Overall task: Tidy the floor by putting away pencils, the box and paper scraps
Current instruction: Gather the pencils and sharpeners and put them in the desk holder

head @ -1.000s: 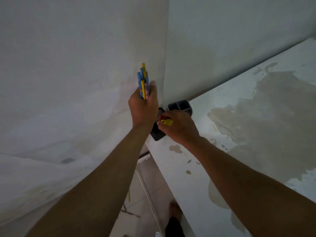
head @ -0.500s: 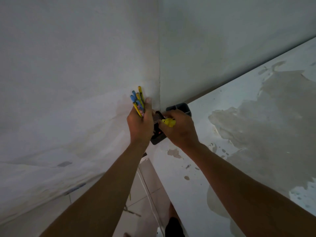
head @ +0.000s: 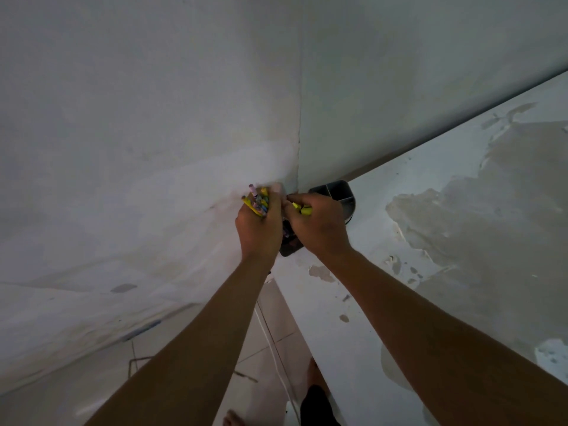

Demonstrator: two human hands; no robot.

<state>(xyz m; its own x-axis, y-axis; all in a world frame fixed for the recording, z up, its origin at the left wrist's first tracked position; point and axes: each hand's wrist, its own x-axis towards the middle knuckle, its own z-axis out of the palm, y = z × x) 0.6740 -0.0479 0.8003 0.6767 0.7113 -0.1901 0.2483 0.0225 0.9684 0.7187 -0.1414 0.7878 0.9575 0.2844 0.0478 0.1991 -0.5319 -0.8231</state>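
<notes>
Left hand: your left hand is curled tight round a bundle of pencils, whose yellow, blue and purple ends fan out above your fist, close to the wall.
Right hand: your right hand pinches a yellow piece between thumb and fingers; it is probably another pencil or crayon, but the view is too blurred to be sure.
Holder: the dark organiser with divided compartments sits on the white ledge, pushed into the corner where the 2 walls meet. Your right hand covers its near part, and only the far compartments and a dark lower corner show.
Hands together: your 2 hands are just beside each other, knuckles almost touching, both over the near side of the organiser.
Pencils and holder: the bundle is above and to the left of the organiser; you cannot tell whether any tip has reached a compartment.
Ledge: its surface is patchy, with grey areas where the paint has peeled.
Floor: pale tiles show below between your forearms, with your bare foot near the ledge's base.
</notes>
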